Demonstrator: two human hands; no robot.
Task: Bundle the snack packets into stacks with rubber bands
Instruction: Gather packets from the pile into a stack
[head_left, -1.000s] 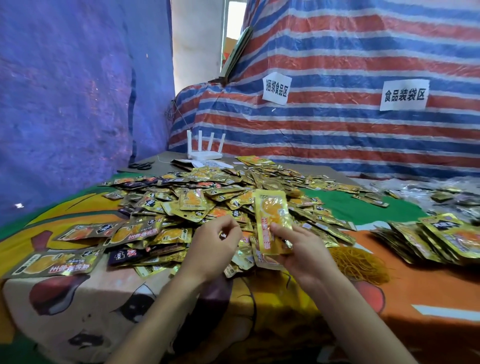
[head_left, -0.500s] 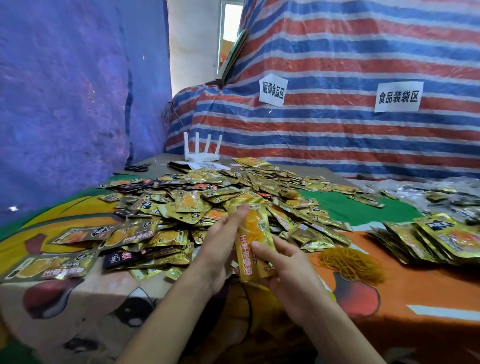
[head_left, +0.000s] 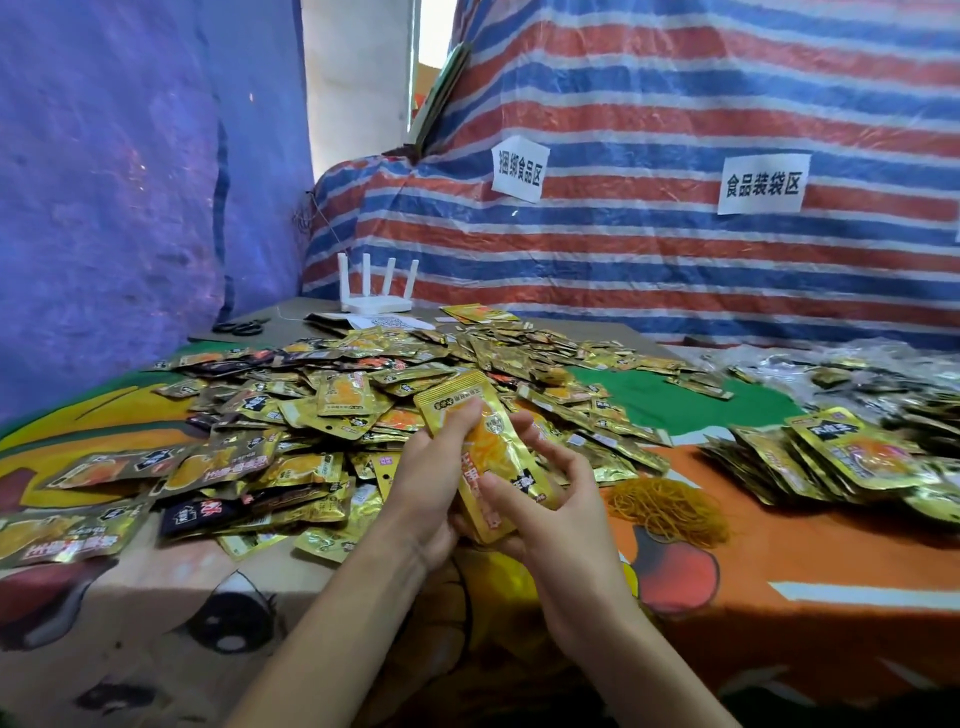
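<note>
Just in front of the heap of loose packets (head_left: 332, 410), at its near edge, you hold a gold snack packet (head_left: 483, 431) upright and tilted, between both hands. Your left hand (head_left: 426, 488) wraps its left edge, with fingertips curled over the front. Your right hand (head_left: 561, 499) cradles the lower end, thumb pressed across the front and the other fingers loosely spread behind. There may be more packets behind the front one; the view doesn't settle it. Right of the heap, near its front corner, a tangle of yellow rubber bands (head_left: 670, 506) lies on the worktop (head_left: 831, 566). Further right sits a fanned row of packets (head_left: 841, 457). Beyond the heap stand a white router (head_left: 375, 293) and, to its left, scissors (head_left: 240, 327).
</note>
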